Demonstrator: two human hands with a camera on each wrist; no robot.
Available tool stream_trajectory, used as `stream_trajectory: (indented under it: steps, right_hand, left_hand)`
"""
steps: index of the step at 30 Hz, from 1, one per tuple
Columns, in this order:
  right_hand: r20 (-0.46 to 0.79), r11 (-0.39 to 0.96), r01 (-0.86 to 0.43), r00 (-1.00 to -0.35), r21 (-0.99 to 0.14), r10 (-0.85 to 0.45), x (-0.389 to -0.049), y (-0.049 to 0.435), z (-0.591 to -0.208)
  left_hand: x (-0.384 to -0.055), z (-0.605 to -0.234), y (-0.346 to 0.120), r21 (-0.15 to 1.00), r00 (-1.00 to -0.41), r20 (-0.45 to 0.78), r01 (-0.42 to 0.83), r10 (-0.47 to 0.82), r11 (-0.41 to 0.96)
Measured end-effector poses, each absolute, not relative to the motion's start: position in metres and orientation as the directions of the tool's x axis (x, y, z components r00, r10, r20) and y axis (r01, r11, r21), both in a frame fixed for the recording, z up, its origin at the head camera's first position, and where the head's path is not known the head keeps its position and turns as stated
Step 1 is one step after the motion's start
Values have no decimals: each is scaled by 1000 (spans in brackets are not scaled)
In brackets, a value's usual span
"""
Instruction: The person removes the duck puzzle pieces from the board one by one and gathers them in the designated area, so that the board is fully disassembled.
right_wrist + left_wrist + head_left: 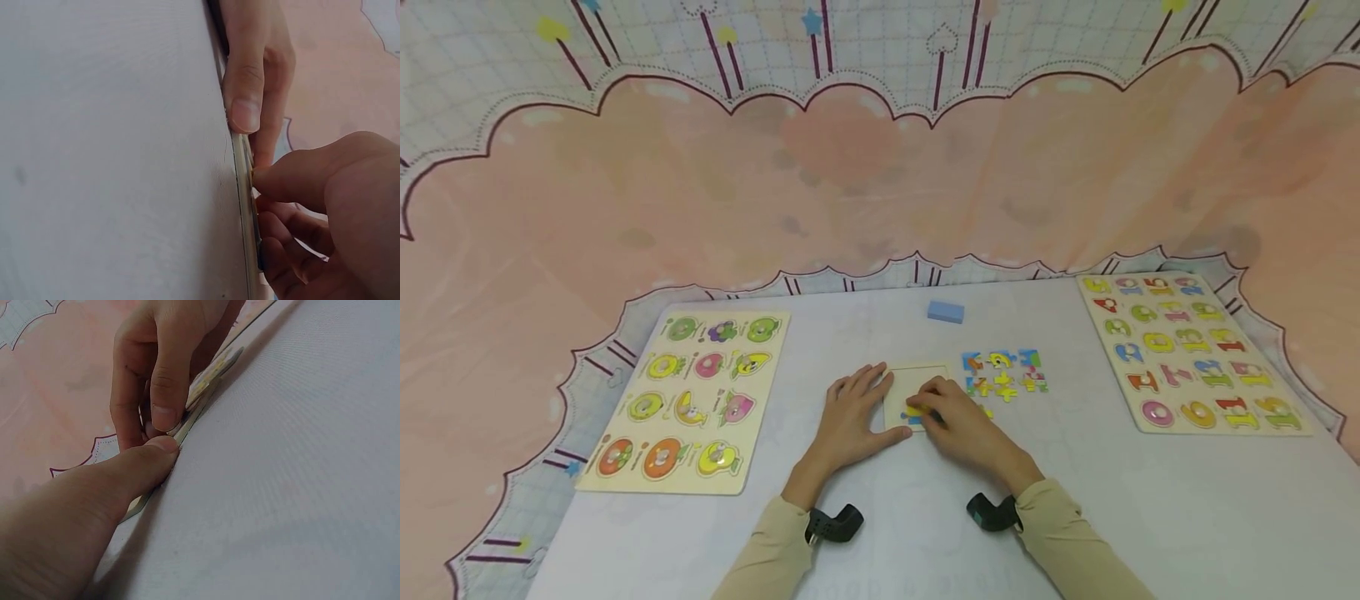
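Note:
In the head view, a small cream puzzle board lies flat between the hands. My left hand rests along its left side with fingers extended, the thumb on the near edge. The right hand has bent fingers and pinches a small yellow puzzle piece low over the board. A blue-and-yellow patch shows beneath it; whether this is a separate piece is unclear. Both wrist views show the right fingers close to the left thumb at the board's thin edge. Several loose jigsaw pieces lie right of the board, one partly behind the right hand.
A fruit peg board lies at the left of the white table, and a number peg board at the right. A blue block sits toward the back. A patterned cloth hangs behind the table.

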State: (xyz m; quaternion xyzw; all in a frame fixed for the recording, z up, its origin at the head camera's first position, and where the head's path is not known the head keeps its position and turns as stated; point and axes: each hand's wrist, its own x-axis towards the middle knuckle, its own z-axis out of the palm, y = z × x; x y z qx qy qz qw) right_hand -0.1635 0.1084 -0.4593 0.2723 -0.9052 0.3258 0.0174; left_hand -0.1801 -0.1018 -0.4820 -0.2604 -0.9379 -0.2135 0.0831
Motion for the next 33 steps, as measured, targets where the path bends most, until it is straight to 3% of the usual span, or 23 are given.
stream_trajectory:
  steps: [19,33]
  right_hand:
    - [229,635,-498,-858,-590,-460,-163,107,-463]
    - [221,578,-441,-884,-687,-411,-161,108,-460]
  left_hand:
    - [-180,-482,-103,367,-857,252,514,449,775]
    - [-179,-484,-103,364,-850,273,525,451,769]
